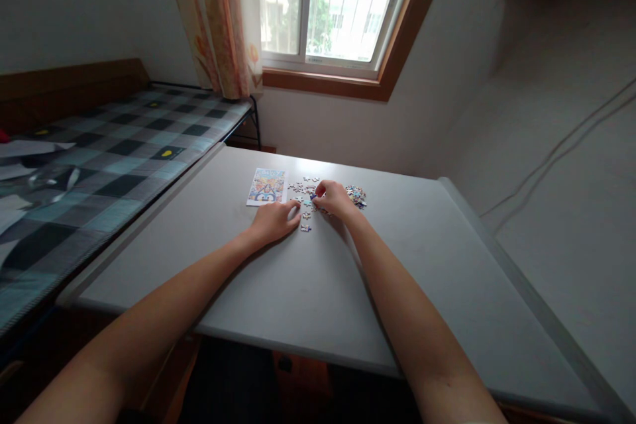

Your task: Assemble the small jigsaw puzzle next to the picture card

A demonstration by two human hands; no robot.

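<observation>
My right hand [336, 199] pinches a dark blue jigsaw puzzle piece [313, 197] between thumb and fingertips, just over the loose pieces. Close by on the left, my left hand [274, 221] rests on the table, its thumb and forefinger apart with nothing seen between them. Its fingertips reach the edge of the scattered puzzle pieces [299, 186]. Two more pieces lie nearer to me, one of them a light puzzle piece [305, 228]. A heap of puzzle pieces [356, 197] sits beyond my right hand, partly hidden by it. A printed picture sheet [268, 185] lies behind my left hand.
The white table [397, 245] has a raised rim [527, 291] along its right side. A bed [129, 139] with a checked cover stands to the left, bearing papers [34, 148]. Behind are a curtain [218, 20] and a barred window [328, 13].
</observation>
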